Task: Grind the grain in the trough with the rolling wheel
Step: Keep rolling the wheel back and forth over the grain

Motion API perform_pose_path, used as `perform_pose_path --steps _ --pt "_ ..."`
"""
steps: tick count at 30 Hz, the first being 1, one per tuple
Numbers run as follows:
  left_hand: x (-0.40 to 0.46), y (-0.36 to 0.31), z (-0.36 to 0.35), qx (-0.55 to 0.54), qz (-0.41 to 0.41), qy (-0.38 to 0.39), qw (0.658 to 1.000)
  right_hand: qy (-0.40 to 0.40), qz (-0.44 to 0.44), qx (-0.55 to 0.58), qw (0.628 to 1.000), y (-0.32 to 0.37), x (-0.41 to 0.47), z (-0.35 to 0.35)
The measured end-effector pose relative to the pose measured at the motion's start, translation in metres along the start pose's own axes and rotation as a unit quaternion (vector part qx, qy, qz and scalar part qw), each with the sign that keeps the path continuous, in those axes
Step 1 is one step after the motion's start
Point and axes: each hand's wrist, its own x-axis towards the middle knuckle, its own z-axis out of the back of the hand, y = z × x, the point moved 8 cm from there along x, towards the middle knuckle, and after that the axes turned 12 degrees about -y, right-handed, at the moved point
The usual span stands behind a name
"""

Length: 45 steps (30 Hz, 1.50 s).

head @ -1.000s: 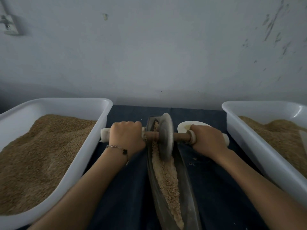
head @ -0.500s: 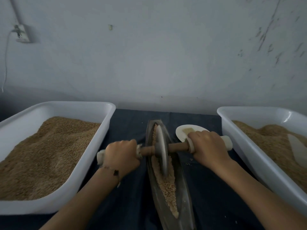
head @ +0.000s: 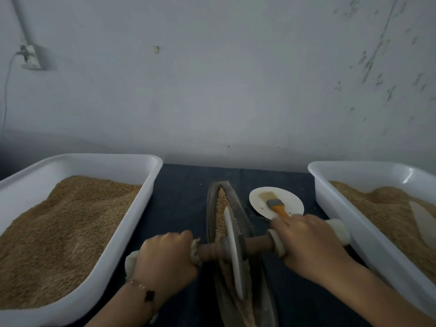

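On the worktop [head: 184, 208], centre, under a dark blue cloth: one long narrow metal trough [head: 240, 208], lengthwise away from the person, its near end cut off by the lower edge. Grain [head: 220, 206] lies along its channel; the stretch beneath the wheel is hidden.

Rolling wheel [head: 232, 253]: thin metal disc, upright in the trough, on a brown wooden axle [head: 257, 243] with pale wrapped ends. Whether the rim touches the grain is hard to make out.

Left hand [head: 165, 265]: fingers curled fully round the left end of the axle; only a pale stub shows beyond the fist. Bracelet [head: 141, 289] on the wrist.

Right hand [head: 306, 246]: fingers wrapped over the right end of the axle, knuckles up; the pale tip sticks out beside the right tub.

Left white tub [head: 151, 185]: heaped with grain, near corner cut off. Right white tub [head: 330, 204]: also holds grain, its far side out of view.

White plate [head: 259, 204], just right of the trough, with a brush [head: 274, 204] on it; the orange handle end is hidden behind the right hand.

Change from half a second ago: wheel and both hands sit nearer the person along the trough, uncovering more grain at the far end and the brush on the plate.
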Motion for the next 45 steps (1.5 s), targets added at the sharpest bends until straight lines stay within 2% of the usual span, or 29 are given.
perform_pose_path --steps 8,13,17,22,26,31,35,37,41,45 --pt "0.076 0.016 -0.018 -0.011 0.019 -0.081 0.997 -0.061 -0.025 -0.028 0.997 -0.027 0.084 -0.052" --pt "0.104 0.015 -0.015 0.031 0.022 -0.106 0.994 -0.086 -0.048 -0.019 0.995 -0.038 0.099 -0.064" --pt "0.085 0.009 -0.012 0.036 -0.007 -0.131 0.991 -0.122 -0.044 -0.039 0.991 -0.027 0.073 -0.049" --pt "0.034 -0.007 0.006 0.020 -0.059 -0.127 0.990 -0.127 -0.062 0.013 0.990 -0.014 0.013 -0.017" --pt "-0.020 -0.025 0.043 -0.033 -0.136 -0.198 0.970 -0.124 -0.054 0.042 0.990 -0.003 -0.029 0.016" --pt "-0.047 -0.028 0.059 -0.045 -0.164 -0.262 0.950 -0.128 0.006 0.041 0.991 0.002 -0.044 0.031" --pt "-0.020 -0.024 0.036 -0.051 -0.145 -0.201 0.967 -0.125 -0.014 0.026 0.992 -0.006 -0.028 0.011" --pt "0.007 -0.018 0.021 -0.014 -0.111 -0.166 0.980 -0.123 -0.035 0.011 0.992 -0.013 -0.009 -0.008" --pt "0.060 -0.002 0.000 0.036 -0.055 -0.176 0.982 -0.103 -0.064 -0.026 0.992 -0.032 0.041 -0.046" --pt "0.091 0.008 -0.007 0.042 -0.008 -0.187 0.981 -0.146 -0.068 -0.036 0.986 -0.039 0.079 -0.054"
